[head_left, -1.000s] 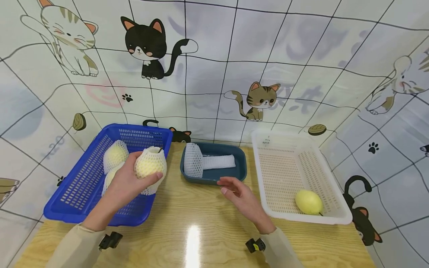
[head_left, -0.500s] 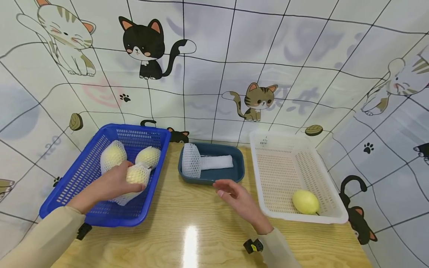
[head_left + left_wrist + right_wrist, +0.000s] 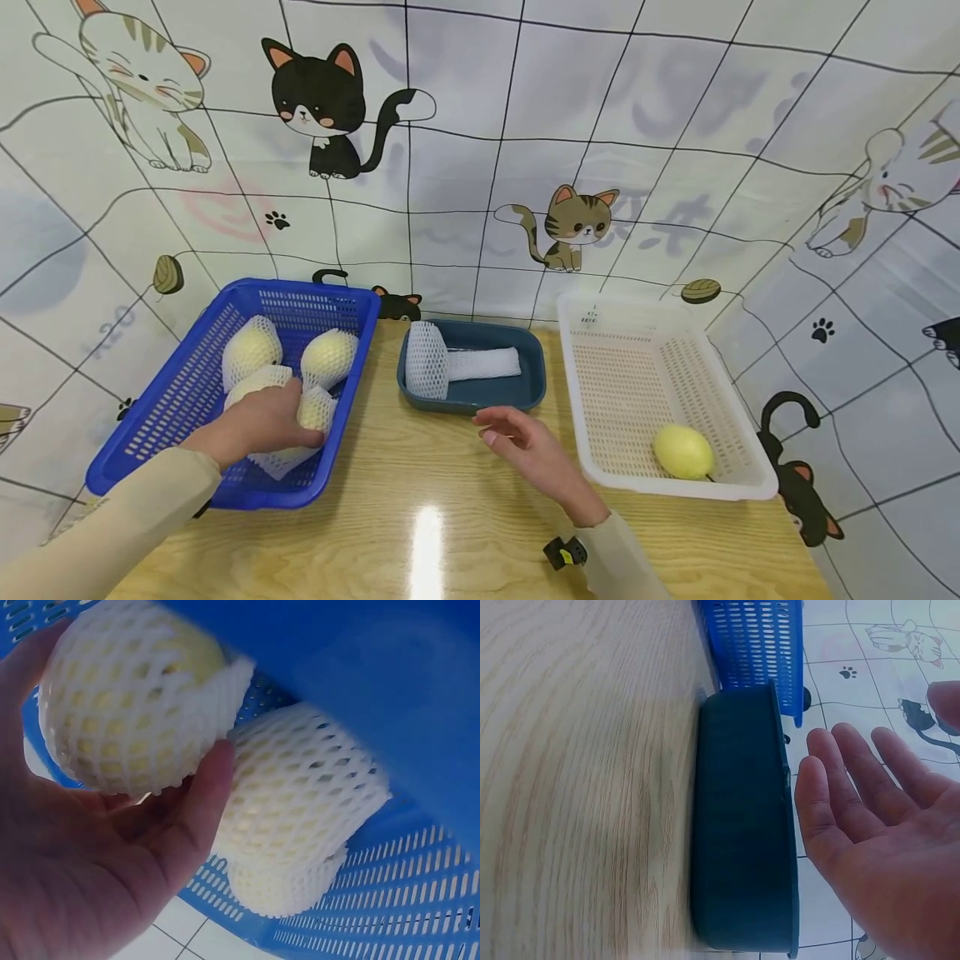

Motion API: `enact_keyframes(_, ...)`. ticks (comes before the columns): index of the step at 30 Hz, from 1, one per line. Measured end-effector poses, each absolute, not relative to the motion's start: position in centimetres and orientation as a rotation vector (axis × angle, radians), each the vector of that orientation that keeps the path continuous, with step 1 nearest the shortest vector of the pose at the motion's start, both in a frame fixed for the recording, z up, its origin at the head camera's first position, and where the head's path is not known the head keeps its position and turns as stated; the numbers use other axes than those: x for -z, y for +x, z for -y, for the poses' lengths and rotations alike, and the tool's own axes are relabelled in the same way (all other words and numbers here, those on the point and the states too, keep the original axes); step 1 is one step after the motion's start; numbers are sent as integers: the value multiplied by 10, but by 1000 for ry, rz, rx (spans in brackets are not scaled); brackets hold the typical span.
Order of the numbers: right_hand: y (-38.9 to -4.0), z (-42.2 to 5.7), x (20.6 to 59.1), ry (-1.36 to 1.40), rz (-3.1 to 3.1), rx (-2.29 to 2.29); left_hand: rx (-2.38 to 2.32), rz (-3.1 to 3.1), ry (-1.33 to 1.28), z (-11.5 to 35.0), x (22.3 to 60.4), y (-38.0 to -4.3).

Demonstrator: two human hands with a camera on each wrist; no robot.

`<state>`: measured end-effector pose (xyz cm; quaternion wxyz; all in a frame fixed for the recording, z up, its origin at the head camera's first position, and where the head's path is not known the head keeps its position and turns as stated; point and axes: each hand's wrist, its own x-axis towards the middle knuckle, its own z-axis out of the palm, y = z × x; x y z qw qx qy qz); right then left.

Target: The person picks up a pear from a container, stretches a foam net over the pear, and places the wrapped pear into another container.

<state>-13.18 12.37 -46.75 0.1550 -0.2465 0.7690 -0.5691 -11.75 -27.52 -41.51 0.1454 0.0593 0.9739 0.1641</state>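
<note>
My left hand (image 3: 262,425) is down in the blue basket (image 3: 150,454), curled round a pear (image 3: 315,410) in a white foam net. In the left wrist view this netted pear (image 3: 127,705) lies between fingers and thumb. Beside the hand sits another netted pear (image 3: 258,381), partly covered by it. Two more netted pears, one at the left (image 3: 251,346) and one at the right (image 3: 330,357), lie farther back. My right hand (image 3: 536,454) hovers by the front rim of a dark teal tray (image 3: 495,392), its fingers relaxed and holding nothing.
In the teal tray are an upright foam net (image 3: 427,362) and a flat-lying one (image 3: 483,363). A white basket (image 3: 600,400) on the right holds one bare yellow pear (image 3: 682,452). Behind the wooden table (image 3: 375,533) hangs a cat-print cloth (image 3: 450,167).
My left hand has lowered the netted pear from the basket's right side into its front part, then shifted slightly lower. The right hand has hardly moved.
</note>
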Motion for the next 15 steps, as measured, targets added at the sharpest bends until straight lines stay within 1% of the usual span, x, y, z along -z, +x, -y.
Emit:
enact_keyframes(8,-131,-123,466,-711,-2207,1619,-431,-2836,100,276,420,-112)
enact_keyframes(15,-131,-123,467,-712,-2214,1604,-381,-2846,108,279,410,-114)
